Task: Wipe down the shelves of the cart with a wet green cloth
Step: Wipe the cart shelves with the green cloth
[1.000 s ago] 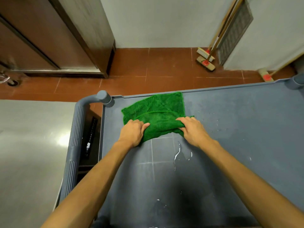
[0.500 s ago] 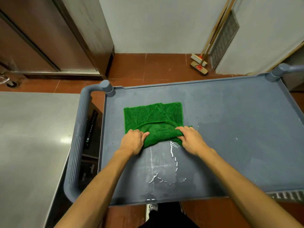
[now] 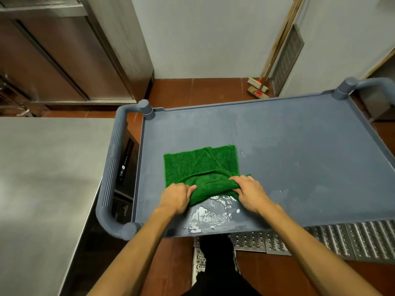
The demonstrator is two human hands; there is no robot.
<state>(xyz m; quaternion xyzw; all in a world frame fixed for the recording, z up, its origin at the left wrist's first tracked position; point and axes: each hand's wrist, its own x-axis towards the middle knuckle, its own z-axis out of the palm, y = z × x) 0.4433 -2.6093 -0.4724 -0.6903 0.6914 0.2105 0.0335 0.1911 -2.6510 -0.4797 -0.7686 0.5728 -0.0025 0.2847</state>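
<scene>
Top shelf of the grey-blue plastic cart (image 3: 288,157), noted from its near long edge. A person leans over it, both arms out.

Folded green terry cloth (image 3: 192,165) lies on the shelf toward the near left corner, well clear of the far rim and the right end. Left hand (image 3: 176,197) grips the cloth's near left corner, fingers curled round a bunched fold. Right hand (image 3: 250,193) grips the near right corner the same way, fingers clamped on the fabric, knuckles up. The cloth's near edge is gathered into a hump between the two hands. The far half lies flat, with a diagonal crease and a hem line showing.

Progress, as I judge it: early. A shiny wet patch (image 3: 211,216) runs from the cloth to the shelf's near edge, and it is the only strip plainly wetted. The rest of the shelf looks dull and matte, with pale specks toward the right end. Far edge, right half and left margin appear unwiped. Any lower shelves are hidden beneath this one, so their state cannot be told.

Cloth looks thick and deep-piled, wet enough to leave standing water. Colour even, no visible soiling.
</scene>
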